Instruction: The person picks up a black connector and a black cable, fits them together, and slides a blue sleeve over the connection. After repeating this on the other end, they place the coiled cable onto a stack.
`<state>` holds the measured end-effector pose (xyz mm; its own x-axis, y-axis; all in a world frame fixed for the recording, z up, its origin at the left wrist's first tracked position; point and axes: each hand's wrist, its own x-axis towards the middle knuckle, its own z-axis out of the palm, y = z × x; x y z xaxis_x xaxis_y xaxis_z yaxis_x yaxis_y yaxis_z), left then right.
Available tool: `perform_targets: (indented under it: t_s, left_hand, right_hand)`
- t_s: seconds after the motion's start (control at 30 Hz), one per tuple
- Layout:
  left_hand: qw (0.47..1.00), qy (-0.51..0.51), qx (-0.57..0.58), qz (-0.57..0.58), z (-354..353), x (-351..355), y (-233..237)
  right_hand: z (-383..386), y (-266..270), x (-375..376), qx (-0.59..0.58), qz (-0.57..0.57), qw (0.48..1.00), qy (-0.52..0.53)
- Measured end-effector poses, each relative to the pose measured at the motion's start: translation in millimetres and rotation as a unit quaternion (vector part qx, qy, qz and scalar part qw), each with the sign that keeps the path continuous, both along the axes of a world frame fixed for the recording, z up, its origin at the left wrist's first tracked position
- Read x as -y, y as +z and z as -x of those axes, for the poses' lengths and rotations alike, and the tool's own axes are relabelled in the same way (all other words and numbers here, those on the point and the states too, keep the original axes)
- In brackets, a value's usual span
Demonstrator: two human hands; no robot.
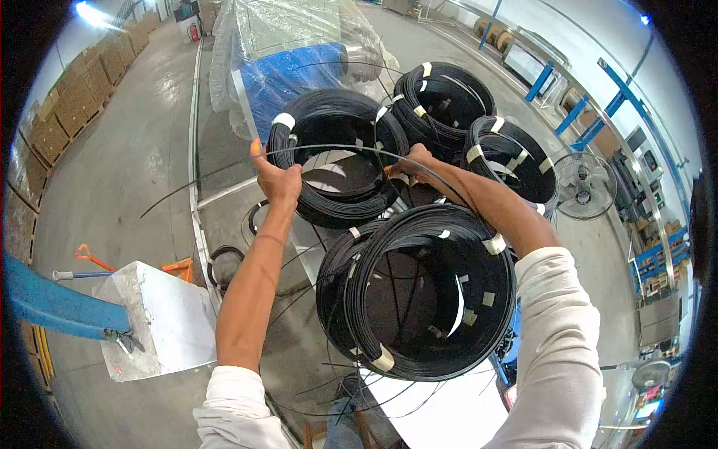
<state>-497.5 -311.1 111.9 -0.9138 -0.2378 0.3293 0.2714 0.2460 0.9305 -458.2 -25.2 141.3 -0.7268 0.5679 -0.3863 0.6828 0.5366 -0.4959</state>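
My left hand [280, 179] grips the left side of a coil of black cable [340, 206], thumb towards the inside, with orange on a fingertip. My right hand [416, 166] is closed on the right side of the same coil; its fingers are partly hidden. A loose cable end [202, 178] arcs across the coil top and passes by both hands. White tape pieces [284, 120] wrap the coil. Nearest to me lies a larger coil of black cable [486, 314], tipped so that its hollow middle shows, with loose strands below it.
Two more taped black coils [479, 86] [550, 176] stand at the back right. Behind is a plastic-wrapped load [292, 45]. A fan [585, 185] stands right, a white block with a blue post [161, 322] left. Loose cable ends stick out near my legs.
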Motion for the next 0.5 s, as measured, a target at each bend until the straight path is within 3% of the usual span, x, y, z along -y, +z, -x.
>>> perform_targets:
  t_s: [0.1,0.13,0.27,0.37,0.5]
  left_hand:
    - [0.993,-0.064,-0.065,-0.072,-22,0,33]
    - [0.983,-0.081,-0.135,-0.091,-21,-3,35]
    - [0.966,-0.114,-0.208,-0.102,-36,-19,62]
    - [0.975,-0.100,-0.172,-0.094,-54,-33,85]
    - [0.962,-0.134,-0.201,-0.124,-69,-40,101]
  right_hand:
    - [9,-22,-16,-0.051,0.063,0.997,-0.021]
    - [16,-37,-32,-0.050,0.110,0.992,-0.031]
    - [-6,-10,-39,-0.059,0.104,0.992,-0.047]
    - [-46,39,-18,-0.100,0.081,0.991,-0.041]
    - [-40,20,-43,-0.134,0.168,0.971,-0.104]
